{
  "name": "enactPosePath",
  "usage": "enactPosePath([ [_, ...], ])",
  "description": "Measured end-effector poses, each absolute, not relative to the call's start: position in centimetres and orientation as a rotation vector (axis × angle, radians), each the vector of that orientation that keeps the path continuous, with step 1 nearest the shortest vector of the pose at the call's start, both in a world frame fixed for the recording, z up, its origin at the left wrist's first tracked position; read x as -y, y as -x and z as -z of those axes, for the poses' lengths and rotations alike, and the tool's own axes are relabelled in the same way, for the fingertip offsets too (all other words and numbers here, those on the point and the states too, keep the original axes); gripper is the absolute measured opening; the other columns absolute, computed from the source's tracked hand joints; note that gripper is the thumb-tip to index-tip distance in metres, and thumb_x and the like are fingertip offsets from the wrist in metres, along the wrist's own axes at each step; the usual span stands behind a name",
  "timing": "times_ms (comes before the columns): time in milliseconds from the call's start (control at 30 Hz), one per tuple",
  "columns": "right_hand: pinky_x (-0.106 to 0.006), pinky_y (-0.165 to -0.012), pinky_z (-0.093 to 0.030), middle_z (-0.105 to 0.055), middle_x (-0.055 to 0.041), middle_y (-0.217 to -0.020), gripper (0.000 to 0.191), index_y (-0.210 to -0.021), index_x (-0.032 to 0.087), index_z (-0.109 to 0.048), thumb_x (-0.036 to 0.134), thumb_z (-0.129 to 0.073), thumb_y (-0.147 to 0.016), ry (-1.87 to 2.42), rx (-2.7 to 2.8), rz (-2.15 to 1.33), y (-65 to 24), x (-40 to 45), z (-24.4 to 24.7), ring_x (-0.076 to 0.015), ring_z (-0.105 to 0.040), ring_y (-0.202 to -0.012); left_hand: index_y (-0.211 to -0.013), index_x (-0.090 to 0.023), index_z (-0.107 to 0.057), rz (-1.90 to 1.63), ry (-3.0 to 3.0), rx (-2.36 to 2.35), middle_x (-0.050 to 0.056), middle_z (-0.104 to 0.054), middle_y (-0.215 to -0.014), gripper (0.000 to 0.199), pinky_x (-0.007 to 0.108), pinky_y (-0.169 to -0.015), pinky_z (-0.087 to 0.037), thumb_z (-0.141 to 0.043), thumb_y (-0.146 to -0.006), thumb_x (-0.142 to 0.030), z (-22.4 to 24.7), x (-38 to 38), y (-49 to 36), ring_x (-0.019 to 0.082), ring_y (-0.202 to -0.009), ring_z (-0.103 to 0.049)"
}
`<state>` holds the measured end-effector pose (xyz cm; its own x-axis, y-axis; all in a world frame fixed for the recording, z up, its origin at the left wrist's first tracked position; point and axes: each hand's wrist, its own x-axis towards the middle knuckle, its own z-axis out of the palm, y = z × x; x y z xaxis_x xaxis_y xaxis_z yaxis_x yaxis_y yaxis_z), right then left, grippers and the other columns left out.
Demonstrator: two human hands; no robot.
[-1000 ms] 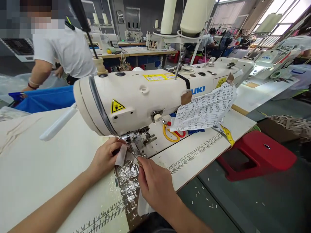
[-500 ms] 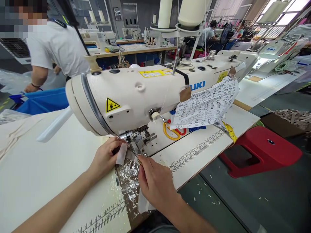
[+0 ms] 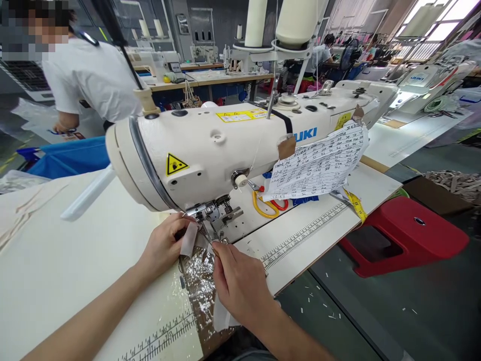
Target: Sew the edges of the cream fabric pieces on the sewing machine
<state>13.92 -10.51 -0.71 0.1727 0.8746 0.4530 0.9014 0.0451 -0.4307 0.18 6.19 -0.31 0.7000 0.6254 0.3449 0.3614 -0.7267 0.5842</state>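
Under the head of a white sewing machine (image 3: 195, 150), my left hand (image 3: 163, 243) has its fingers closed on a short white fabric strip (image 3: 190, 239) beside the needle area. My right hand (image 3: 242, 281) pinches slim metal tweezers (image 3: 206, 234), whose tips point up and left toward the presser foot, close to the left fingers. Their exact contact is too small to make out. Another white strip (image 3: 221, 313) hangs below the right hand. Shiny clear plastic film (image 3: 201, 276) covers the brown table part between both hands.
Scissors with yellow and red handles (image 3: 266, 205) lie behind the right hand. A handwritten sheet (image 3: 319, 165) hangs on the machine arm. A yellow tape measure (image 3: 356, 205) drapes over the table edge by a red stool (image 3: 409, 233). A co-worker (image 3: 90, 75) stands at far left by a blue cloth bin (image 3: 71, 155).
Both hands stay almost in place, the tweezers still near the presser foot. The view shifts slightly. At far left the co-worker's arm has moved right.
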Motion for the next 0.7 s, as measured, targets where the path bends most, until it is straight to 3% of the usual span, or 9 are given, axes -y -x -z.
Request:
enactPosePath([
  [400, -0.029, -0.055, -0.046, -0.074, -0.0052, -0.093, 0.028, -0.123, 0.014, -0.058, 0.012, -0.049, -0.097, 1.849, 1.711, 0.086, -13.96, 10.29, 0.67, -0.0185, -0.072, -0.072, -0.091, -0.020, -0.066, -0.707, -2.492, -0.784, 0.006, -0.071, -0.092, 0.029, 0.032, -0.069, -0.053, -0.053, -0.090, -0.046, 0.54, -6.23, -0.20, 0.021, -0.082, -0.066],
  [700, -0.029, -0.054, -0.049, -0.075, -0.0059, -0.097, 0.029, -0.125, 0.013, -0.057, 0.013, -0.046, -0.098, 1.814, 1.695, 0.086, -13.96, 10.43, 1.02, -0.0190, -0.073, -0.073, -0.082, -0.022, -0.068, -0.751, -2.352, -0.807, 0.004, -0.073, -0.087, 0.027, 0.030, -0.069, -0.052, -0.059, -0.088, -0.047, 0.58, -6.60, -0.19, 0.020, -0.079, -0.067],
])
